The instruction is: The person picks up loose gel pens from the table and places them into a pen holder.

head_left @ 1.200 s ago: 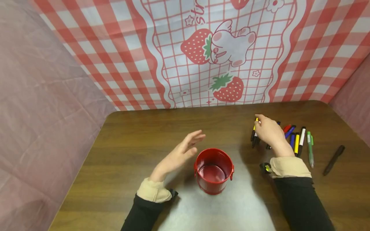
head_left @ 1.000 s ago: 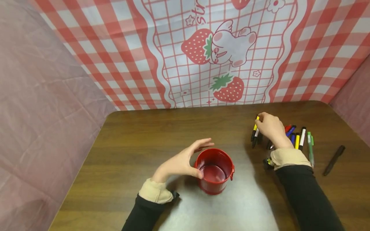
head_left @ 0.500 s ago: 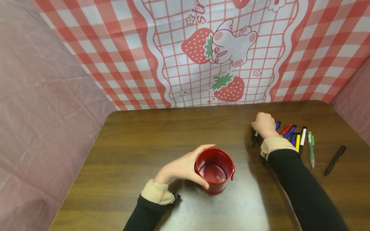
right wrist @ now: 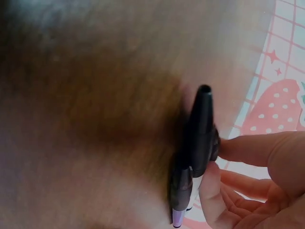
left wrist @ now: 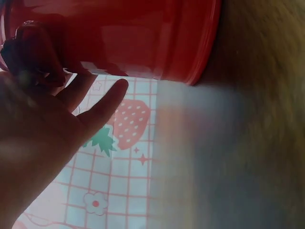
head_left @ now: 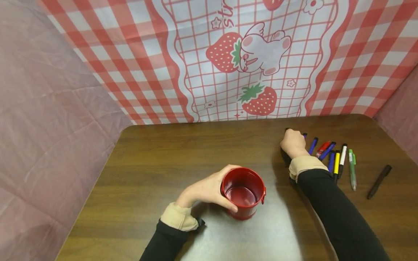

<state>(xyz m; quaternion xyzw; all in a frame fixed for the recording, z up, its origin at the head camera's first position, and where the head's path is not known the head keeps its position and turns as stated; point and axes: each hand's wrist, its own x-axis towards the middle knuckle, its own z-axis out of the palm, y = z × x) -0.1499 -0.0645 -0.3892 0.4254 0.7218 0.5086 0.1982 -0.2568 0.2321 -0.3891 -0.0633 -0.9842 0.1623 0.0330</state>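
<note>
A small red bucket (head_left: 244, 214) stands upright near the middle of the table. My left hand (head_left: 209, 188) grips it from the left, thumb on the near side and fingers round the far side. In the left wrist view the bucket wall (left wrist: 124, 38) fills the top, above the spread fingers. At the far right, my right hand (head_left: 293, 142) pinches a black-capped marker (right wrist: 202, 129) between thumb and fingers, close to the table. A second black-ended marker (right wrist: 182, 191) with a purple tip lies right beside it. From the head view the hand hides most of both.
Right of that hand lie blue markers (head_left: 313, 145), a red marker (head_left: 323, 148), a yellow marker (head_left: 336, 163), a white marker (head_left: 343, 159) and a green pen (head_left: 352, 168). A black marker (head_left: 379, 182) lies apart farther right. A strawberry-patterned cloth (head_left: 225, 90) hangs behind the table.
My left hand has come down from beside the bucket and closed round its rim. The right hand has shifted slightly left over the leftmost markers, its fingers curling. The bucket stays put.
</note>
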